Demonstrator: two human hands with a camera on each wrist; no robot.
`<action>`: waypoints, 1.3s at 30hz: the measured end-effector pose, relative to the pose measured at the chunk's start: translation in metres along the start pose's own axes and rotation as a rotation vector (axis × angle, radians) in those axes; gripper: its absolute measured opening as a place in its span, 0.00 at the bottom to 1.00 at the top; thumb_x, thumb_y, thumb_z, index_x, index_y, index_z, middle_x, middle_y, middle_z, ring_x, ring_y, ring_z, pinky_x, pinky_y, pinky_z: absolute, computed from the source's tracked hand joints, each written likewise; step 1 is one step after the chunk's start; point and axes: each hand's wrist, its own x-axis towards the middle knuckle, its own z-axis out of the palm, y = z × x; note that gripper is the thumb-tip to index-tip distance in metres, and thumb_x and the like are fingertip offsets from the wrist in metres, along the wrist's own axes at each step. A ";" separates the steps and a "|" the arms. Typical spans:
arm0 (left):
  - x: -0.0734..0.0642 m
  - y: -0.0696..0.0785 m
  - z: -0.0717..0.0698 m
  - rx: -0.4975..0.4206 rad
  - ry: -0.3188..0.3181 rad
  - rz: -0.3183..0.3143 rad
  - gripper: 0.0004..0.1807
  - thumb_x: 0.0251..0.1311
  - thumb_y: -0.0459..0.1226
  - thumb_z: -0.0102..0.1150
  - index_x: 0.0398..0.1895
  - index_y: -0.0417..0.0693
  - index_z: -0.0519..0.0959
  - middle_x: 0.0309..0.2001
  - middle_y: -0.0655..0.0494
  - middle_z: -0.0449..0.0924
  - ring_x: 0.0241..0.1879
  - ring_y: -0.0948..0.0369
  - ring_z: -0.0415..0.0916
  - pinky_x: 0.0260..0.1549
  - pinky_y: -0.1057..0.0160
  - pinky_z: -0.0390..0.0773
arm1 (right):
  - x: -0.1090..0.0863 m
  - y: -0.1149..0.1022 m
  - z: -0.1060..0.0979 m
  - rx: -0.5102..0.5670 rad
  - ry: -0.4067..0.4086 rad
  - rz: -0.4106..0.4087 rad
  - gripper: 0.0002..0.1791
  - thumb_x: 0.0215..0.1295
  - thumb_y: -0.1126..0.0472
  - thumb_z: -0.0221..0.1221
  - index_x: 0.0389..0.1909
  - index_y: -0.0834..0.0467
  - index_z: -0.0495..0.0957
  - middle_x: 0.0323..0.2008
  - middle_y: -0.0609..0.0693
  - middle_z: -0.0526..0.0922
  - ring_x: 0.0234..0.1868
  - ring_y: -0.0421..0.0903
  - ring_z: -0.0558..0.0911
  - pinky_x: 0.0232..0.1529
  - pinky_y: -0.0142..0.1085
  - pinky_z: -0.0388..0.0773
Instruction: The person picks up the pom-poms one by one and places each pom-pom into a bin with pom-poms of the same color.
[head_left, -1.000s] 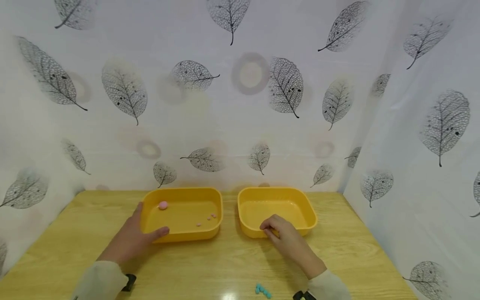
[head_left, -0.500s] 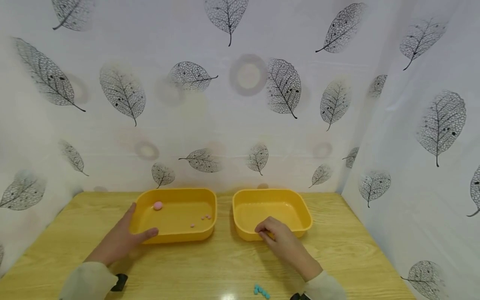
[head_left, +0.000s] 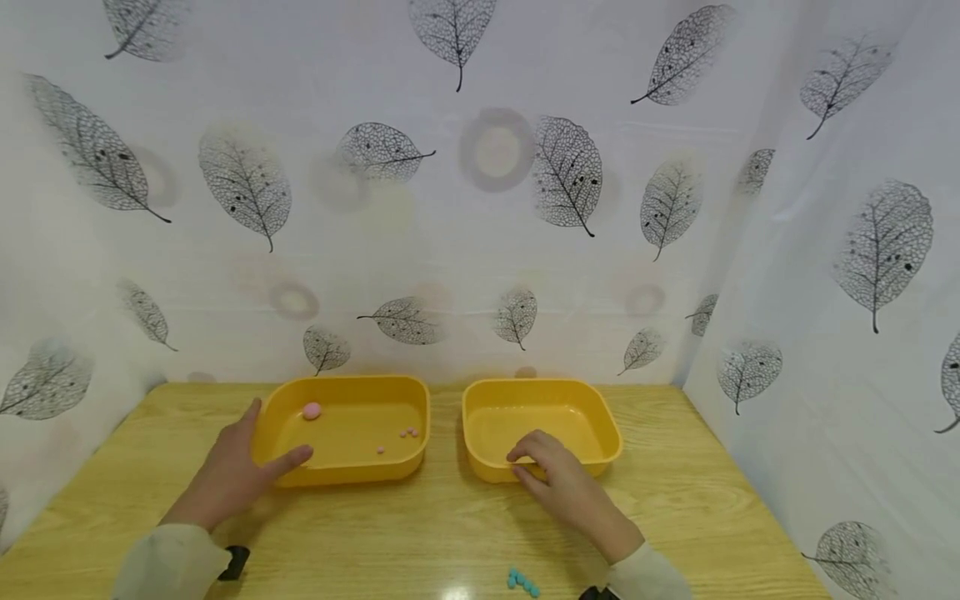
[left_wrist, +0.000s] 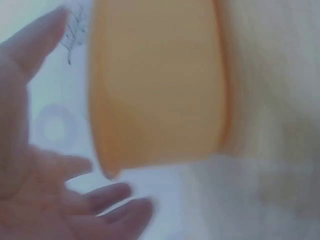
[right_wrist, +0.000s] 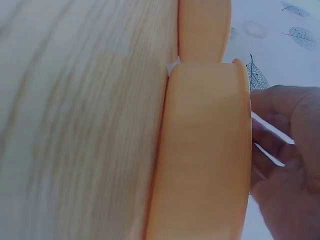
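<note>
My left hand (head_left: 234, 468) is spread at the left end of the left yellow tray (head_left: 341, 473), thumb along its near side. In the left wrist view, its fingers are splayed beside the tray and hold nothing. Inside that tray lie a larger pink ball (head_left: 311, 411) and several tiny pink balls (head_left: 409, 432). My right hand (head_left: 561, 482) hovers at the near rim of the right yellow tray (head_left: 487, 473), thumb and bent forefinger apart. Its fingertips are partly hidden behind the rim in the right wrist view.
Several small teal balls (head_left: 522, 582) lie in a short row near the front of the wooden table (head_left: 405, 542). A white curtain (head_left: 450, 250) printed with grey leaves closes off the back and sides. A narrow gap separates the two trays.
Both trays have shifted left, the left one farther, and my hands with them. My left fingers have spread wider. My right thumb and forefinger, together before, have parted.
</note>
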 end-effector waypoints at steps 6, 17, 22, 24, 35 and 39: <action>-0.014 0.042 0.005 -0.073 0.215 0.192 0.51 0.69 0.61 0.59 0.82 0.42 0.51 0.73 0.31 0.58 0.67 0.34 0.61 0.61 0.30 0.65 | -0.001 -0.005 -0.020 0.034 -0.092 -0.164 0.04 0.70 0.65 0.66 0.41 0.52 0.83 0.37 0.38 0.82 0.36 0.35 0.77 0.38 0.32 0.80; -0.030 0.121 0.089 -0.265 -0.061 0.351 0.25 0.69 0.54 0.64 0.62 0.53 0.79 0.52 0.57 0.82 0.47 0.64 0.80 0.48 0.61 0.83 | -0.008 -0.033 -0.036 0.047 -0.570 0.072 0.08 0.65 0.55 0.70 0.39 0.49 0.81 0.30 0.35 0.75 0.30 0.31 0.72 0.35 0.28 0.74; -0.026 0.134 0.120 -0.429 -0.188 0.249 0.39 0.68 0.59 0.62 0.77 0.57 0.64 0.69 0.44 0.71 0.64 0.46 0.74 0.63 0.43 0.75 | -0.013 -0.039 -0.031 -0.017 -0.682 0.200 0.12 0.62 0.55 0.73 0.40 0.48 0.78 0.26 0.36 0.73 0.26 0.32 0.69 0.32 0.28 0.72; -0.023 0.138 0.128 -0.471 -0.189 0.223 0.42 0.68 0.60 0.61 0.80 0.60 0.60 0.73 0.43 0.66 0.69 0.43 0.70 0.66 0.40 0.71 | -0.015 -0.039 -0.030 -0.019 -0.700 0.223 0.11 0.62 0.56 0.72 0.39 0.48 0.78 0.25 0.35 0.72 0.25 0.32 0.69 0.32 0.28 0.71; -0.002 0.153 0.159 -0.466 -0.170 0.283 0.36 0.73 0.56 0.57 0.80 0.59 0.63 0.78 0.50 0.60 0.74 0.45 0.62 0.69 0.39 0.66 | -0.015 -0.034 -0.025 -0.071 -0.680 0.182 0.08 0.60 0.60 0.70 0.33 0.49 0.79 0.23 0.35 0.71 0.25 0.32 0.69 0.32 0.28 0.71; 0.006 0.154 0.164 -0.433 -0.149 0.292 0.29 0.73 0.55 0.58 0.71 0.53 0.73 0.72 0.48 0.68 0.71 0.46 0.66 0.67 0.38 0.68 | -0.015 -0.033 -0.024 -0.052 -0.708 0.203 0.08 0.62 0.59 0.70 0.34 0.48 0.79 0.24 0.36 0.72 0.25 0.33 0.69 0.31 0.28 0.70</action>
